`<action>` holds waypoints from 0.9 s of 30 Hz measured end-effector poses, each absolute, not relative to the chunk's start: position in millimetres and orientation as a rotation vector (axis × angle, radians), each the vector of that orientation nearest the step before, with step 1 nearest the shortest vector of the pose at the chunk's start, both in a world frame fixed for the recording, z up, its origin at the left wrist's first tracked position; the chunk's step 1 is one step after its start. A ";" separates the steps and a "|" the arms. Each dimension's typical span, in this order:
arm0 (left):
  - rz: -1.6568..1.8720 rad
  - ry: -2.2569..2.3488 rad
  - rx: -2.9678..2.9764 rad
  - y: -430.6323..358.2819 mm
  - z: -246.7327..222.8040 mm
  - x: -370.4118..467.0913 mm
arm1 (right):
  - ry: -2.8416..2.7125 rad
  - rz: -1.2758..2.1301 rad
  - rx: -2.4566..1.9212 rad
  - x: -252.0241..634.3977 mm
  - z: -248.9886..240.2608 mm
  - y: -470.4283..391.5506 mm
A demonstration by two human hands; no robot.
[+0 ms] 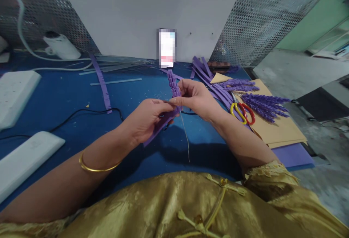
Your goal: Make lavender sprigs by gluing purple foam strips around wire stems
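Observation:
Both hands meet over the middle of the blue table around a purple lavender-like flower [173,84], its spike pointing up and away from me. My left hand [148,118] is closed on a purple strip [160,125], which runs down to the left under the fingers. With thumb and fingers pinched, my right hand [192,98] grips the flower near its base. A thin wire stem [185,136] hangs below the hands. The fingers hide where strip, flower and wire meet.
A phone [167,48] leans on the back panel. Purple strips [203,70], scissors [242,113] and finished purple flower sprigs [265,105] lie on the right with tan sheets [283,132]. A fringed strip [102,85], black cable [81,110] and white boxes [29,161] are left.

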State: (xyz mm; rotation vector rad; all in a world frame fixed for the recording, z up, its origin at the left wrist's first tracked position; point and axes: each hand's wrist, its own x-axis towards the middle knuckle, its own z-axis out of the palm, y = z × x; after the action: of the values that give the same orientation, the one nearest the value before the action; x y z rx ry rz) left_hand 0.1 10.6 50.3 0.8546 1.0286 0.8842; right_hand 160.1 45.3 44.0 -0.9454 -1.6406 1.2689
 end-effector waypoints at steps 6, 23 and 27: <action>0.919 1.051 0.896 9.9 47.0 0.4 | -1.582 1.185 -0.972 156.0 39.4 46.5; 0.947 1.071 0.975 10.7 36.8 1.4 | -1.540 1.187 -1.003 150.8 39.8 41.7; 0.969 1.088 0.955 10.1 37.7 2.6 | -1.559 1.262 -0.997 151.2 43.6 40.7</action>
State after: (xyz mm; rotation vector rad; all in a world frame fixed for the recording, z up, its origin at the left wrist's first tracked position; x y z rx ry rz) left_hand 2.6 10.1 37.7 0.9554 1.0877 0.9693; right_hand 151.2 40.7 43.6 -0.9965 -1.5593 1.2623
